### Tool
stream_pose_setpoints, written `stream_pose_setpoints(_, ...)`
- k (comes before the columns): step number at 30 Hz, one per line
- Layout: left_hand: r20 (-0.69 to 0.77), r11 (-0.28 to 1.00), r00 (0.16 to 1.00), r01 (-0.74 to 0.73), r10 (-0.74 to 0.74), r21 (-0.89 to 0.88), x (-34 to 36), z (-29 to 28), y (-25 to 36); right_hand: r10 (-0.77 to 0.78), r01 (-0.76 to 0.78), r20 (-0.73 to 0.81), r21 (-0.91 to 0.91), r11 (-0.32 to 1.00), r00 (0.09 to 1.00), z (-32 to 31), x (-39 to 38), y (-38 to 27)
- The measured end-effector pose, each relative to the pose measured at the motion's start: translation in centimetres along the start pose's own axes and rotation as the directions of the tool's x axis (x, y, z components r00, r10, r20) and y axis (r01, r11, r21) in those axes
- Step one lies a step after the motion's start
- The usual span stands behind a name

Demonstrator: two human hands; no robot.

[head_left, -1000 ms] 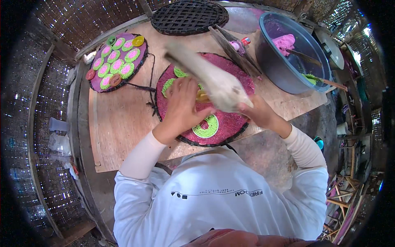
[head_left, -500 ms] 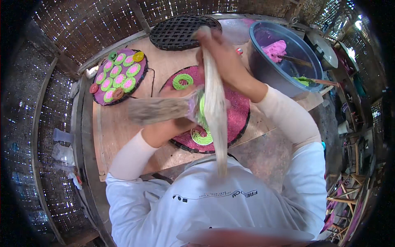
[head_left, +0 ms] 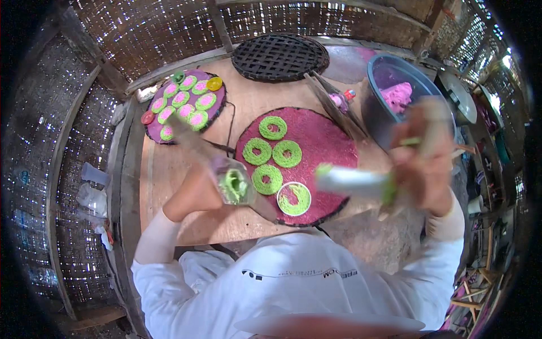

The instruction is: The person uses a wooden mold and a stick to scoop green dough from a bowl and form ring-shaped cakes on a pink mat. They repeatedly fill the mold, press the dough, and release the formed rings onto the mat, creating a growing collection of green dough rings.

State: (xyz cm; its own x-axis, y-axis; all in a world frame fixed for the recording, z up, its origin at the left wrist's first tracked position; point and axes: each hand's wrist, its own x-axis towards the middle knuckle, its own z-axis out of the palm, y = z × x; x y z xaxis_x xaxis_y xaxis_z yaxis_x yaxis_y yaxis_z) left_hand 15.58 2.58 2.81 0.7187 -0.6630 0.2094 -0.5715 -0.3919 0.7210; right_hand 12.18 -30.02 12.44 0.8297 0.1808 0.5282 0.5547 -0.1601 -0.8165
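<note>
My left hand (head_left: 195, 198) is wrapped round a wooden press (head_left: 261, 207) whose clear-walled chamber has green dough inside. Smeared by motion, my right hand (head_left: 426, 164) grips a white plunger (head_left: 355, 182) with green dough on its tip and near its handle. The two parts are apart, above a round pink tray (head_left: 330, 138). Several rings of green dough strands (head_left: 266, 179) lie on that tray. At its near edge is a small white-rimmed round mould (head_left: 294, 213) with a partial loop of green strands.
Back left, a purple tray (head_left: 195, 131) holds several green-and-pink rounds and coloured lids. A black woven tray (head_left: 280, 56) lies at the back. Wooden pieces (head_left: 333, 104) with something pink lie right of the pink tray, beside a blue tub (head_left: 377, 116) containing pink dough (head_left: 397, 96).
My hands have moved apart, separating the plunger from the press. The press came left and tilted, showing its chamber's green dough. My right hand came down to the right; more of the tray shows.
</note>
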Motion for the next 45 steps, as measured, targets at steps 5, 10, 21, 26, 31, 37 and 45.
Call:
stream_pose_setpoints(5, -0.095, 0.931, 0.942, -0.298, 0.323, 0.21, -0.5, 2.4, -3.8, -0.035, 0.082, -0.145, 0.33, 0.94, 0.989, 0.2, 0.5, 0.4)
stream_pose_setpoints(10, -0.283, 0.952, 0.911, -0.305, 0.299, 0.026, 1.0, 3.3, -4.0, -0.079, 0.142, -0.2, 0.323, 0.936, 0.977, 0.6, 1.1, 2.1)
stream_pose_setpoints(21, -0.327, 0.942, 0.945, -0.122, 0.013, -0.314, 0.8, 4.7, -5.4, -0.06, 0.151, -0.281, 0.314, 0.937, 0.958, 0.8, 1.2, 4.5)
stream_pose_setpoints(26, -0.297, 0.975, 0.951, -0.144, 0.089, -0.169, 0.9, 4.2, -5.8, -0.062, 0.16, -0.304, 0.312, 0.937, 0.951, 1.1, 1.3, 5.5)
stream_pose_setpoints(31, -0.225, 0.98, 0.973, -0.097, 0.057, -0.173, 0.9, 3.9, -5.8, -0.077, 0.185, -0.319, 0.323, 0.928, 0.945, 1.2, 1.6, 6.2)
stream_pose_setpoints(37, -0.241, 0.956, 0.97, -0.063, -0.008, -0.286, 0.4, 4.9, -7.7, -0.089, 0.206, -0.33, 0.34, 0.918, 0.94, 1.6, 1.9, 6.6)
stream_pose_setpoints(45, -0.236, 0.77, 0.958, -0.025, -0.165, -0.638, 0.2, 7.1, -6.9, -0.07, 0.193, -0.345, 0.337, 0.922, 0.936, 1.7, 1.9, 6.9)
